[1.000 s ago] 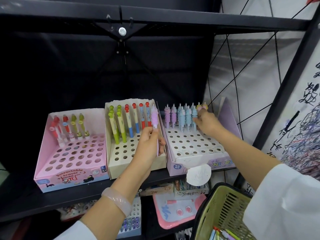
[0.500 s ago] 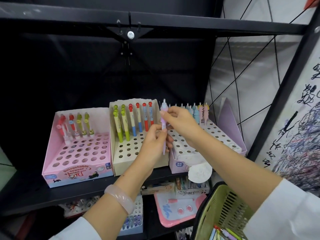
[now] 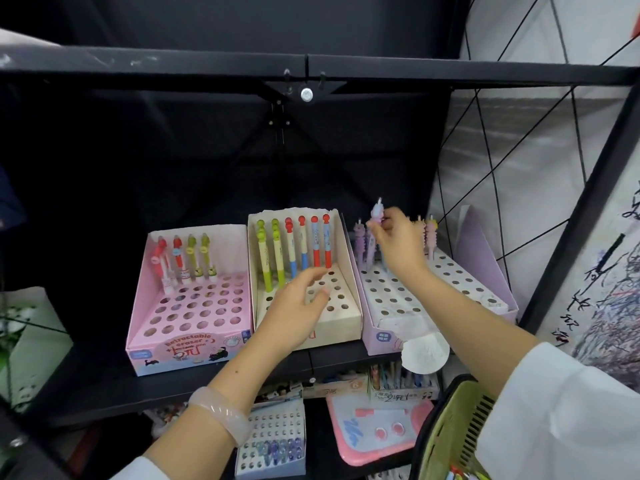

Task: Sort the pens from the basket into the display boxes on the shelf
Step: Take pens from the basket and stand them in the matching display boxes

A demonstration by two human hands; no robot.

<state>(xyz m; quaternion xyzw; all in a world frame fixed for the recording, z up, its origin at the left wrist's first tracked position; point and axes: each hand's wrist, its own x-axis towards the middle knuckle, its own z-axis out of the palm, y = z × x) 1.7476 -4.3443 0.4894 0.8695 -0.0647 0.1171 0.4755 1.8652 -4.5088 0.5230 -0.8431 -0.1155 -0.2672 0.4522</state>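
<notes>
Three display boxes stand side by side on the black shelf (image 3: 104, 386): a pink box (image 3: 187, 351) on the left, a cream box (image 3: 341, 327) in the middle and a lilac box (image 3: 388, 336) on the right, each with a few pens upright in its back rows. My right hand (image 3: 398, 244) pinches a pastel purple pen (image 3: 375, 214) by its top, over the back left of the lilac box. My left hand (image 3: 294, 306) hovers over the cream box with fingers spread and nothing in it. The green basket (image 3: 450, 431) hangs at the bottom right with several pens inside.
An upper black shelf (image 3: 311, 69) runs overhead. Below the pen shelf lie a pink drawing board (image 3: 374, 434), a white box of small pens (image 3: 273, 441) and other stationery packs. A wire grid panel (image 3: 519, 150) and a scribbled paper sheet (image 3: 606, 289) close the right side.
The purple pen passed from my left hand to my right hand, which carried it right to the back of the lilac box. My left hand let go and dropped over the cream box.
</notes>
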